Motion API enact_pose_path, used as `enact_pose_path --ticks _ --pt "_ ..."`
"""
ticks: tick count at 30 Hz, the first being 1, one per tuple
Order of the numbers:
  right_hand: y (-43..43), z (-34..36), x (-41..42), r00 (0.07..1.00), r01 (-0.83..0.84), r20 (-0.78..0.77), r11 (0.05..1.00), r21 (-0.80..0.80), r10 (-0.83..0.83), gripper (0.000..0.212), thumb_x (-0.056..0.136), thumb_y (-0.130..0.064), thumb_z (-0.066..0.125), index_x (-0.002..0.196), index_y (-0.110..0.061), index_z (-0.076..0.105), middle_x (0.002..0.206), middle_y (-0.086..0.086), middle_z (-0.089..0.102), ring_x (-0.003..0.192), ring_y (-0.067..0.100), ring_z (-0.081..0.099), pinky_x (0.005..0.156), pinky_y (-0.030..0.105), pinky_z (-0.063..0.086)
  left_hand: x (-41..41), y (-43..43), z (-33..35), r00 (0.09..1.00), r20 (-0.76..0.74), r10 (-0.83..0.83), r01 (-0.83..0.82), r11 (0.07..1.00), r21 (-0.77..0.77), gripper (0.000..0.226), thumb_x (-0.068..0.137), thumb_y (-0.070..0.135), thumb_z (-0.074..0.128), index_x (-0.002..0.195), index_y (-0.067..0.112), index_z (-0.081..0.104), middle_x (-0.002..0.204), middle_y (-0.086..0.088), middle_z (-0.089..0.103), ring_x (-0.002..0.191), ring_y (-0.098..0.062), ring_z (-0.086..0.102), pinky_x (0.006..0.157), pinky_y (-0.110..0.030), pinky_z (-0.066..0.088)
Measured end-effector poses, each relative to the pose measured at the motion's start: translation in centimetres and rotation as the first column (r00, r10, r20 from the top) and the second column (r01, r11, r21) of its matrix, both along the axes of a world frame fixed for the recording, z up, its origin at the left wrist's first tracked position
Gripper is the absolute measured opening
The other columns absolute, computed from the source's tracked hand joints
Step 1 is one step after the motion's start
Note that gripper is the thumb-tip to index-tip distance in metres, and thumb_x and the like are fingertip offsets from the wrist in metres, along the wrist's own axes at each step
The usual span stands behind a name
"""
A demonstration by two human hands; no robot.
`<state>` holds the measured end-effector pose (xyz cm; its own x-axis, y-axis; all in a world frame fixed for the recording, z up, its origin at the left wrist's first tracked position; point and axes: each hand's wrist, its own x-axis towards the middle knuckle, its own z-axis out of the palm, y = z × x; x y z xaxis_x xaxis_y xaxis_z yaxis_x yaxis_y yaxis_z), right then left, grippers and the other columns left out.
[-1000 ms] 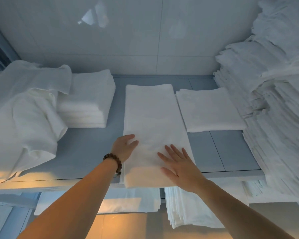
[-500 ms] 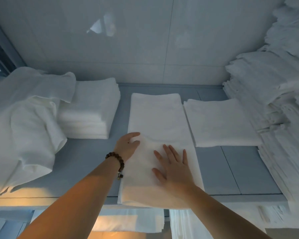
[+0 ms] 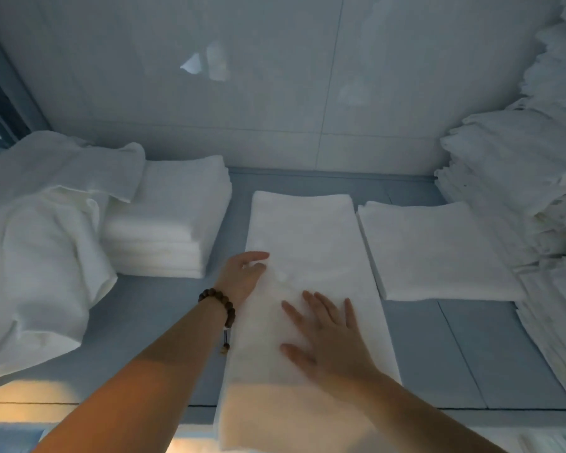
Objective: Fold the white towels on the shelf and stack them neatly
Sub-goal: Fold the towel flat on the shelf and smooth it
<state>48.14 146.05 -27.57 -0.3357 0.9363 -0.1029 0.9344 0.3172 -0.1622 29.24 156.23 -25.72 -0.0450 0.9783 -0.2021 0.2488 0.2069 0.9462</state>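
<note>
A long white towel [image 3: 307,243], folded into a narrow strip, lies lengthwise on the grey shelf [image 3: 164,308], its near end hanging a little over the front edge. My left hand [image 3: 242,276], with a bead bracelet on the wrist, rests at the strip's left edge, fingers loosely apart. My right hand [image 3: 327,338] lies flat on the strip's near half, fingers spread. Neither hand grips the cloth. A neat stack of folded towels [image 3: 170,230] stands at the left. A single folded towel [image 3: 435,250] lies at the right.
A crumpled heap of unfolded white cloth [image 3: 40,243] fills the far left. A tall, ragged pile of white linen [image 3: 543,223] rises along the right side. A pale wall panel [image 3: 275,93] closes the back. More white cloth shows below the shelf's front edge.
Both hands slid forward along the strip, away from me, staying flat on it. The camera view shifted, so the shelf and towels sit lower in the frame.
</note>
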Motion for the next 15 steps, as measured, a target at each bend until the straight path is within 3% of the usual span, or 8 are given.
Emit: enact_pose_path --ticks 2,5,7,10,13,15 --pt "2.8 0.6 0.1 0.999 0.038 -0.014 0.997 0.071 -0.037 0.064 0.085 -0.072 0.005 0.144 -0.048 -0.007 0.159 -0.006 -0.005 0.146 0.015 -0.011 0.115 0.055 -0.009 0.5 1.9 0.6 1.000 0.007 -0.018 0.019 0.999 -0.047 0.019 0.090 0.014 0.058 0.105 0.018 0.068 0.111 -0.001 0.062 0.102 -0.017 0.057 0.083 -0.025 0.045" --pt "7.3 0.7 0.4 0.996 0.082 0.041 0.996 0.041 -0.083 0.063 0.089 -0.067 0.007 0.146 -0.044 -0.002 0.159 -0.005 -0.009 0.145 0.019 -0.015 0.114 0.057 -0.009 1.0 4.1 0.6 0.995 -0.104 0.000 -0.004 0.999 -0.041 0.012 0.089 0.013 0.058 0.092 0.012 0.069 0.096 -0.005 0.064 0.089 -0.019 0.058 0.074 -0.026 0.046" --pt "9.5 0.4 0.8 0.988 0.149 0.054 0.989 -0.009 -0.148 0.062 0.090 -0.067 0.007 0.147 -0.043 0.001 0.159 -0.003 -0.010 0.145 0.020 -0.016 0.114 0.058 -0.010 1.0 4.8 0.1 0.993 -0.111 0.049 -0.046 0.999 0.025 0.017 0.090 0.012 0.055 0.100 0.011 0.068 0.103 -0.003 0.061 0.091 -0.016 0.057 0.076 -0.023 0.045" --pt "10.9 -0.4 1.9 0.972 0.221 0.070 0.975 0.027 -0.223 0.064 0.089 -0.066 0.007 0.147 -0.041 0.000 0.159 0.000 -0.010 0.145 0.022 -0.014 0.115 0.057 -0.008 0.6 5.0 -0.9 0.978 -0.187 0.092 -0.085 0.995 0.043 0.026 0.089 0.014 0.054 0.114 0.015 0.063 0.107 0.000 0.058 0.081 -0.010 0.056 0.060 -0.017 0.042" --pt "11.4 -1.0 2.2 0.971 0.218 0.089 0.973 0.075 -0.224 0.064 0.090 -0.064 0.008 0.148 -0.038 -0.004 0.159 -0.001 -0.011 0.145 0.023 -0.014 0.114 0.057 -0.008 1.0 6.3 -1.2 0.950 -0.313 0.006 0.030 0.993 0.110 0.031 0.088 0.020 0.057 0.119 0.026 0.059 0.113 0.009 0.048 0.089 -0.004 0.050 0.070 -0.012 0.041" --pt "12.2 -1.1 1.6 0.991 0.122 0.039 0.986 0.115 -0.127 0.062 0.092 -0.062 0.007 0.148 -0.038 -0.005 0.159 -0.004 -0.011 0.145 0.020 -0.017 0.114 0.056 -0.010 1.8 7.5 -0.8 0.933 -0.358 -0.038 0.093 0.986 0.137 0.035 0.087 0.028 0.059 0.122 0.027 0.057 0.121 0.003 0.053 0.093 -0.008 0.054 0.077 -0.015 0.044"
